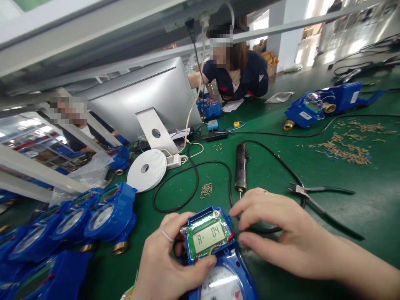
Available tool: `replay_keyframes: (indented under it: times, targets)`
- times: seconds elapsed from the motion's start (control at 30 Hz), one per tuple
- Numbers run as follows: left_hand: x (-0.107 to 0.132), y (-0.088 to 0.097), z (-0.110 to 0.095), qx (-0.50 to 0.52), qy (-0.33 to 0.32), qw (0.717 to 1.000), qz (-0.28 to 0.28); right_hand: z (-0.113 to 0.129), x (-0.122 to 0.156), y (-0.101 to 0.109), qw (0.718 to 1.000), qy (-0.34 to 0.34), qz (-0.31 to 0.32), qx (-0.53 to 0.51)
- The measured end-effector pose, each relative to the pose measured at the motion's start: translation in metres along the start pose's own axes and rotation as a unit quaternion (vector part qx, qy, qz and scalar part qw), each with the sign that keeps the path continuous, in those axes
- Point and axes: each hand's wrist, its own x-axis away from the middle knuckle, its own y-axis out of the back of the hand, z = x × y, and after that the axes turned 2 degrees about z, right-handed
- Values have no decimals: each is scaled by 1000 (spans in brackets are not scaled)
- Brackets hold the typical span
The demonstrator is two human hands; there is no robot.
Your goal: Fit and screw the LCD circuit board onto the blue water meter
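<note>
My left hand [170,260], with a ring on one finger, grips a blue water meter [246,277] at the bottom centre. Its thumb lies across the lower edge of the meter's display and its fingers wrap round the far side. A green circuit board with an LCD [208,236] reading "A- 04" sits in the open upper housing, with coloured wires at its lower right. Below it is a round dial [220,283], cut off by the frame's edge. My right hand [281,229] hovers at the housing's right side, thumb and fingers apart, fingertips close to its edge; whether they touch it, I cannot tell.
Several blue meters [108,214] stand at left. A black electric screwdriver [241,168], cutting pliers [301,189] and loose screws [206,191] lie on the green table [268,162]. Behind are a white reel [146,171], a monitor [143,96], more meters [308,110] and a co-worker [237,79].
</note>
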Motion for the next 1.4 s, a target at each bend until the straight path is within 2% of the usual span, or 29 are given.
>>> replay_keyframes:
  times: [0.13,0.23,0.3,0.4,0.53,0.63,0.77,0.83,0.9,0.97,1.0,1.1,1.2,1.4]
  targets:
    - [-2,-1,-7,33,54,998,-7,8,-13,3,999,-36,5,-23]
    - [-3,0,-10,55,88,995,2,8,-20,4,994,-89,7,-69]
    - [-4,1,-11,66,101,993,9,6,-22,2,992,-100,11,-78]
    - [-6,3,-12,74,109,991,16,6,-24,-6,996,-64,67,-10]
    - [-8,5,-11,63,121,990,42,9,-34,-20,982,-1,149,112]
    - [-10,8,-12,70,141,984,79,9,-43,-27,976,42,155,148]
    - [-13,14,-10,90,167,975,116,5,-52,-28,970,50,172,167]
    - [-14,20,-8,151,193,960,137,3,-54,-28,971,46,174,159]
    - [-14,27,-6,249,208,930,175,1,-54,-27,973,36,172,147]
    - [-15,34,-6,311,191,907,211,0,-52,-26,975,28,171,138]
    - [-15,38,-5,315,174,907,221,-1,-52,-25,976,27,170,135]
    - [-15,41,-6,270,137,927,222,-1,-50,-25,977,26,168,132]
    - [-12,36,-4,236,131,942,202,-2,-49,-24,976,20,168,138]
    - [-10,23,0,249,118,947,165,2,-49,-23,971,23,179,157]
